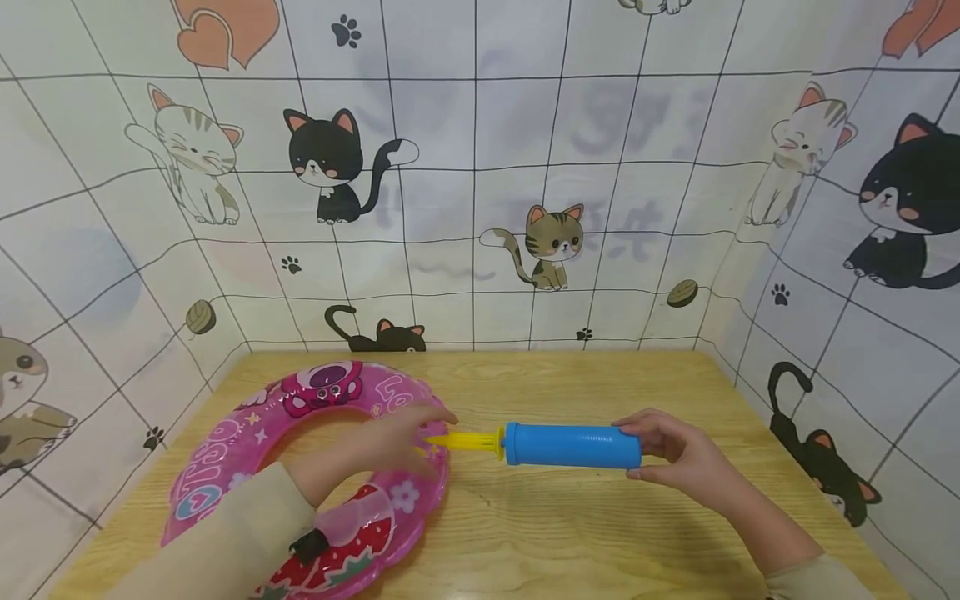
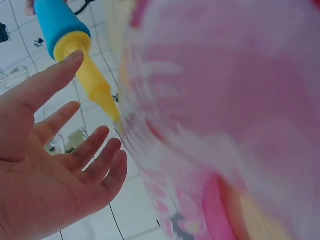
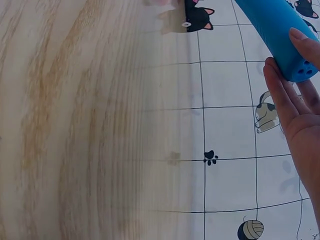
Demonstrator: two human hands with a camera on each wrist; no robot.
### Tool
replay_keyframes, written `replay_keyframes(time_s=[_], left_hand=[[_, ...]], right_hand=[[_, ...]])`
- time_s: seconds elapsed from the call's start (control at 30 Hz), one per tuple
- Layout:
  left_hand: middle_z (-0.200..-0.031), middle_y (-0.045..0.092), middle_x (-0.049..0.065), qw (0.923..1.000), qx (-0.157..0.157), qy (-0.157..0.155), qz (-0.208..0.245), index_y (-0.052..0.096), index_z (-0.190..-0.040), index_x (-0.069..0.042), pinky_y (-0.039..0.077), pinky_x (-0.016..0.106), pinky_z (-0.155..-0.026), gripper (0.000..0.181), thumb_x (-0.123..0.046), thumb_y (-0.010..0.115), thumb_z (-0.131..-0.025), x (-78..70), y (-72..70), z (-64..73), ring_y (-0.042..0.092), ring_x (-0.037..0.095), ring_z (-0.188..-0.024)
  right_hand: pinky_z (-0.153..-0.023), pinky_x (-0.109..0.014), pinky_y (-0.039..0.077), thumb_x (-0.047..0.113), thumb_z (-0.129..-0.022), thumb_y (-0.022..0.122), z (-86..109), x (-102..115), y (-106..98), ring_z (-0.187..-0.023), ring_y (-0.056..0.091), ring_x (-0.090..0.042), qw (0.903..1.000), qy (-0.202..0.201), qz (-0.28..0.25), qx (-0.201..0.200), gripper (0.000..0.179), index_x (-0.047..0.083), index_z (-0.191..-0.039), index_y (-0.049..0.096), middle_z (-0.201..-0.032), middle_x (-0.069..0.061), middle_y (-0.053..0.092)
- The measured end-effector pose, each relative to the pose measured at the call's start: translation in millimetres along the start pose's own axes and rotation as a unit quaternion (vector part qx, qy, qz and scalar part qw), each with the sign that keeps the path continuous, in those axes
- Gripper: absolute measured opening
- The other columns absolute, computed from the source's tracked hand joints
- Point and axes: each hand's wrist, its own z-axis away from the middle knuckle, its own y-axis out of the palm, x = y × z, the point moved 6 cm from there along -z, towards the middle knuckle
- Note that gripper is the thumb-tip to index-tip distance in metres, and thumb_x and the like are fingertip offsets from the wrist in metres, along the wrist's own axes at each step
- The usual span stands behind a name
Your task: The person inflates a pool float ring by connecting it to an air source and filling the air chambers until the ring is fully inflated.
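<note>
A blue hand pump (image 1: pixel 573 446) with a yellow nozzle (image 1: pixel 472 442) lies level above the table. My right hand (image 1: pixel 693 462) grips its blue far end between thumb and fingers; the right wrist view shows small holes in that end (image 3: pixel 302 71). To the left is a pink inflated swim ring (image 1: pixel 405 497) with strawberry and bear prints. In the left wrist view the nozzle's tip (image 2: pixel 114 112) meets the ring's outer side; whether it sits in a valve cannot be told. My left hand (image 2: pixel 60 170) is beside the nozzle, fingers spread, holding nothing.
The wooden table (image 1: pixel 570 542) ends at walls covered with a white grid cloth (image 1: pixel 472 167) printed with cats and paw marks. A dark strap piece (image 1: pixel 309 546) shows at my left sleeve, over the ring's near part.
</note>
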Motion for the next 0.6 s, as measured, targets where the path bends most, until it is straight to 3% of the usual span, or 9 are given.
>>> replay_keyframes(time_s=[0.2,0.37,0.6], left_hand=[[-0.123,0.058,0.004,0.9998,0.010,-0.004,-0.015,0.063,-0.124,-0.017,0.055,0.040,-0.085,0.053,-0.008,0.083,-0.076,21.1,-4.2,-0.7,0.055,0.025,-0.110],[-0.134,0.048,0.013,0.9991,0.011,-0.010,-0.040,0.062,-0.128,-0.020,0.052,0.047,-0.089,0.062,-0.013,0.087,-0.072,29.7,-5.7,-0.3,0.045,0.033,-0.121],[-0.145,0.037,0.020,0.9988,0.026,-0.030,-0.028,0.061,-0.132,-0.021,0.048,0.053,-0.094,0.063,-0.014,0.086,-0.074,38.4,-3.4,0.7,0.035,0.041,-0.132]], right_hand=[[-0.084,-0.029,0.054,-0.008,-0.077,0.076,-0.3,-12.7,-0.7,-0.105,0.064,-0.015,0.9995,0.025,-0.005,0.016,0.049,0.001,-0.122,0.059,-0.126,0.000,0.058],[-0.082,-0.036,0.055,-0.009,-0.080,0.074,-1.0,-24.8,3.3,-0.107,0.062,-0.017,0.9954,0.069,-0.022,0.063,0.049,0.004,-0.123,0.055,-0.129,-0.015,0.050],[-0.081,-0.039,0.055,-0.010,-0.082,0.071,-3.5,-41.0,10.2,-0.109,0.059,-0.027,0.9868,0.102,-0.040,0.119,0.048,0.004,-0.123,0.051,-0.131,-0.030,0.038]])
